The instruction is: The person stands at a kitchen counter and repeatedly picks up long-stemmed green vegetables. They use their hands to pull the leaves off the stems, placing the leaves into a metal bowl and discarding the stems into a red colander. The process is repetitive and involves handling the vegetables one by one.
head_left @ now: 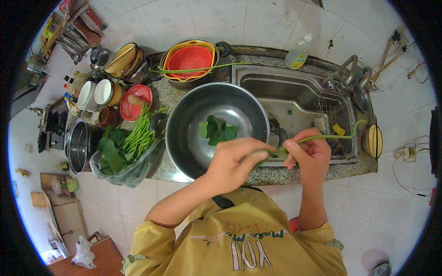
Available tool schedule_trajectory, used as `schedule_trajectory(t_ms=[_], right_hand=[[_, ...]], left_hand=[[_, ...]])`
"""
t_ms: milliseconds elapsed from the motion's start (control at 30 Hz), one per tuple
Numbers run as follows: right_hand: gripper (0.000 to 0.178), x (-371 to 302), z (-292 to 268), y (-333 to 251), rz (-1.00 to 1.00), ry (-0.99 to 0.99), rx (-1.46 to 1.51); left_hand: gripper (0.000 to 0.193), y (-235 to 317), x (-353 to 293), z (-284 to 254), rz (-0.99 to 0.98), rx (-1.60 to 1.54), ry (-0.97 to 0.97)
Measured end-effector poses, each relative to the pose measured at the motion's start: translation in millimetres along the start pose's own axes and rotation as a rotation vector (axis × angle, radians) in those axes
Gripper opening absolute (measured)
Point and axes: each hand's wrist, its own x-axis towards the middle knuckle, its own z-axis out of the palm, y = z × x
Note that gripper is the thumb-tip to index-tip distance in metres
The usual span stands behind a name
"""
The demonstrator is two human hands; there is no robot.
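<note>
Over the sink's near edge, my two hands meet on a long green stem (338, 136). My right hand (311, 149) pinches it between thumb and fingers, and its thin end trails right and curls upward. The fingertips of my left hand (232, 161) close on the stem's other end, where some green shows under the fingers. Just beyond my left hand stands a wide steel basin (176, 158) with a few dark green leaves (218, 131) at its bottom. Left of the basin, a clear plastic bag (133, 178) holds leafy greens (112, 154) with a bundle of stems (140, 133).
A steel sink (294, 85) with a faucet (347, 73) lies right of the basin. Behind stands a pot with a red colander (189, 60) and long stems across it. Bowls (106, 92), a red plate (143, 94) and a steel pot (78, 145) crowd the left; a bottle (298, 53) stands behind the sink.
</note>
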Motion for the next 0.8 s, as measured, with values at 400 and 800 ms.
schedule_trajectory(t_ms=[400,800], right_hand=[[0.007,2,-5,5,-0.024,-0.001,0.016],[0.01,2,6,9,-0.128,-0.089,0.05]], left_hand=[[0.031,-4,5,-11,-0.534,-1.206,-0.014],[0.024,-7,2,-11,-0.534,-0.883,0.044]])
